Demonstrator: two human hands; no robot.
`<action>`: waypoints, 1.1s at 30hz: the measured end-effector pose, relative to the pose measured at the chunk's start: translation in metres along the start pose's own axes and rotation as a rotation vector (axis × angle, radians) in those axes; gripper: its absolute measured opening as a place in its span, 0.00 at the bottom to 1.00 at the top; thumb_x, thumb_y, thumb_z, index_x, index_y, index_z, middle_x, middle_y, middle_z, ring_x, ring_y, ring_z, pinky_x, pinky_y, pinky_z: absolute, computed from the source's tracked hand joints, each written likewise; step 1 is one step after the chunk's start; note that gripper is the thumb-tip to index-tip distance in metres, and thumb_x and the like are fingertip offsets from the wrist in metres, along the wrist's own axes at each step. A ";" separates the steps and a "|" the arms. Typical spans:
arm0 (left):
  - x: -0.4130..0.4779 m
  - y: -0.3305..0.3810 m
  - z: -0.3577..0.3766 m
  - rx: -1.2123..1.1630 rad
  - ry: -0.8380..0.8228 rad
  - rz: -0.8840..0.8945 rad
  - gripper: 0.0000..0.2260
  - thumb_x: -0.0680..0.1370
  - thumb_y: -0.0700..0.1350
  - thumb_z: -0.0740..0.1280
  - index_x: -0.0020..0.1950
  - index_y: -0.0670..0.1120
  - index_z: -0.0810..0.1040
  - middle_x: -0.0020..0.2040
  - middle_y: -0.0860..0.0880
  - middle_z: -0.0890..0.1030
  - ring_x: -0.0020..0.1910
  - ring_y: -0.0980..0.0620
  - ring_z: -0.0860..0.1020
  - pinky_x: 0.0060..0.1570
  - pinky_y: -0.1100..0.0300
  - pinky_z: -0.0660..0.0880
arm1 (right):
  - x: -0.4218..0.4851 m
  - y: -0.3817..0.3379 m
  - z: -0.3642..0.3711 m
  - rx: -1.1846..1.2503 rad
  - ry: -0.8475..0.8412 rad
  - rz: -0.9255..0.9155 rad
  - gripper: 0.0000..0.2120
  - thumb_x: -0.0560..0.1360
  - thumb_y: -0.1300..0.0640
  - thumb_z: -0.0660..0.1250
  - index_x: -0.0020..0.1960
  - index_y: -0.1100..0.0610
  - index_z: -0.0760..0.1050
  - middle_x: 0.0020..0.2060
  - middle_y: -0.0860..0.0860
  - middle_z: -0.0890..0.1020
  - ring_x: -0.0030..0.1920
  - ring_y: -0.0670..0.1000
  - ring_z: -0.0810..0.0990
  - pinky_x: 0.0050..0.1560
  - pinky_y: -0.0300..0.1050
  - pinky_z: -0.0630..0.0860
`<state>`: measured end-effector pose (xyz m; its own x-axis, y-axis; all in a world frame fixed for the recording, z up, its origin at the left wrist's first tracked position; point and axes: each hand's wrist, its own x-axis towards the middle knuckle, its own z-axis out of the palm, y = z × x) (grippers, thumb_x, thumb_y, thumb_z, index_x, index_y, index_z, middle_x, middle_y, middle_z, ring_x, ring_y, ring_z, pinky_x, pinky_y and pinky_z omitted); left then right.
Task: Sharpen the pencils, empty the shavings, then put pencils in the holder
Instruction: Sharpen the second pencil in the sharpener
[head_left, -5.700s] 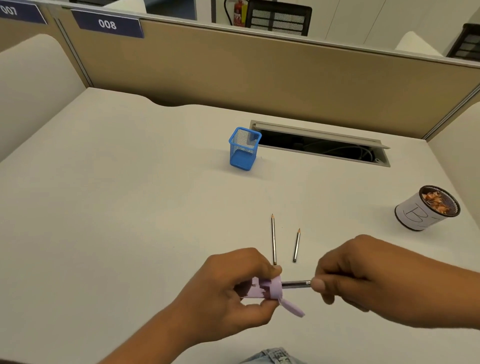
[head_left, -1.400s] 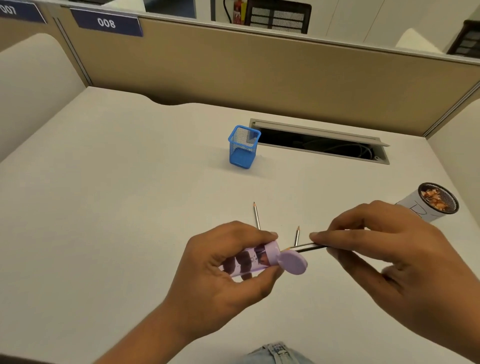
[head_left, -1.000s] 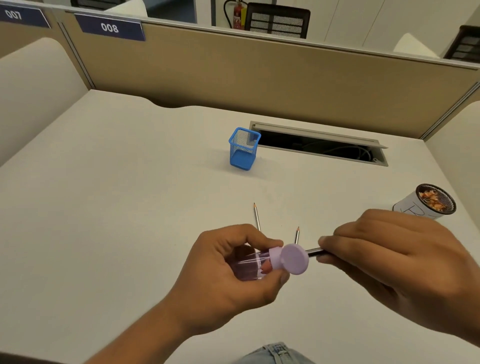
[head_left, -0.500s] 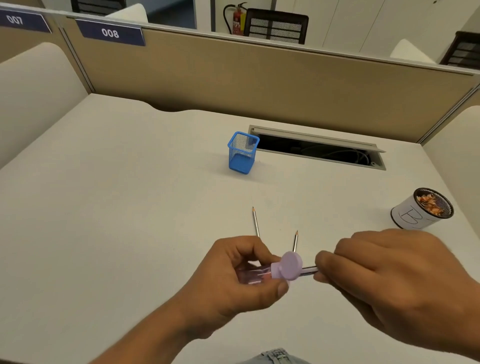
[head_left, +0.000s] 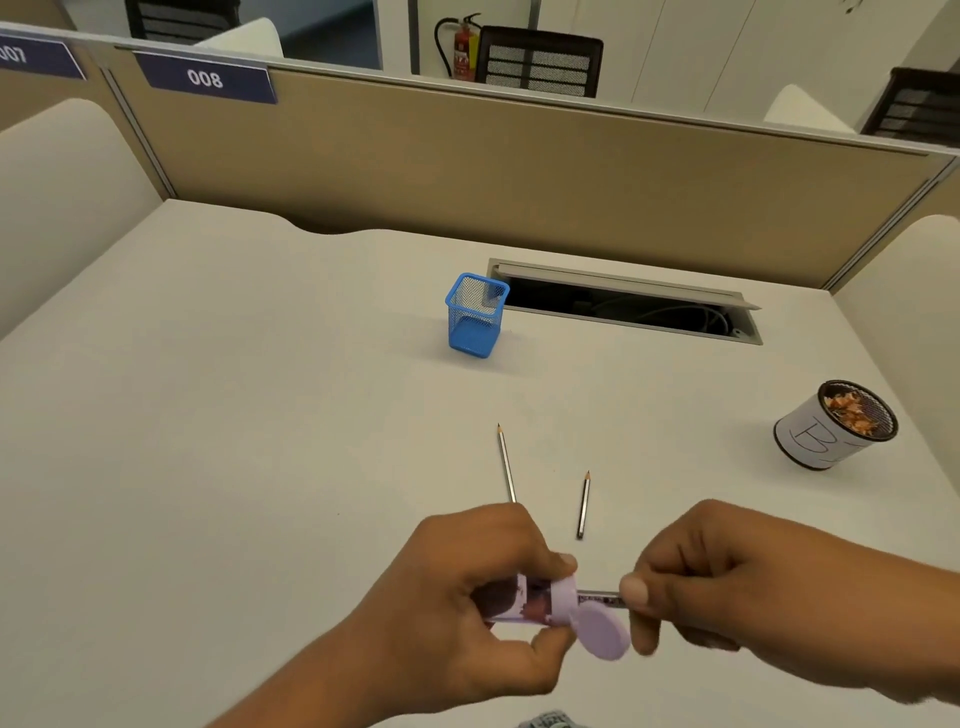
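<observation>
While the sharpener (head_left: 524, 603) is clasped in the grip of the left hand (head_left: 467, 597), a pencil (head_left: 602, 597) is pinched into it by the right hand (head_left: 727, 587). Shavings (head_left: 852, 410) are held in the white cup (head_left: 810, 447); two pencils (head_left: 506, 462) are laid before the blue holder (head_left: 475, 332).

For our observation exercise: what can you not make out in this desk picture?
Head view:
- Tip of the held pencil: inside the purple sharpener.
- Its back end: covered by the right hand.
- Near end of the longer table pencil: behind the left hand.
- Writing on the shavings cup: curves out of sight.
</observation>
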<state>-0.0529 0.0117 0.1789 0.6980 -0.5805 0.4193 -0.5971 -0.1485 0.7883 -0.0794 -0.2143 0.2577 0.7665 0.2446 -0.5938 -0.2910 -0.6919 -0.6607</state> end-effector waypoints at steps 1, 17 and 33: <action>0.002 0.002 0.000 -0.026 -0.003 -0.055 0.12 0.64 0.38 0.80 0.43 0.46 0.83 0.37 0.55 0.80 0.32 0.64 0.74 0.34 0.75 0.68 | -0.001 0.001 -0.001 -0.022 0.027 -0.038 0.11 0.75 0.39 0.67 0.42 0.44 0.83 0.25 0.43 0.78 0.27 0.46 0.69 0.30 0.36 0.66; 0.008 0.011 -0.002 -0.634 0.014 -0.550 0.08 0.66 0.43 0.78 0.35 0.52 0.79 0.35 0.52 0.82 0.28 0.53 0.72 0.27 0.68 0.68 | -0.003 0.008 -0.003 -0.901 0.609 -0.826 0.13 0.78 0.48 0.66 0.35 0.48 0.74 0.26 0.46 0.74 0.24 0.53 0.68 0.23 0.44 0.65; 0.002 0.015 0.002 -0.765 0.047 -0.554 0.08 0.67 0.42 0.78 0.36 0.50 0.80 0.35 0.46 0.80 0.23 0.58 0.70 0.24 0.70 0.67 | 0.003 0.005 -0.011 -1.113 0.624 -1.002 0.12 0.79 0.52 0.66 0.40 0.56 0.72 0.27 0.52 0.75 0.24 0.57 0.68 0.20 0.47 0.66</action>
<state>-0.0615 0.0071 0.1906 0.8296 -0.5497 -0.0986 0.2336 0.1813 0.9553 -0.0715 -0.2245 0.2577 0.5649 0.7690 0.2992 0.7651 -0.6239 0.1590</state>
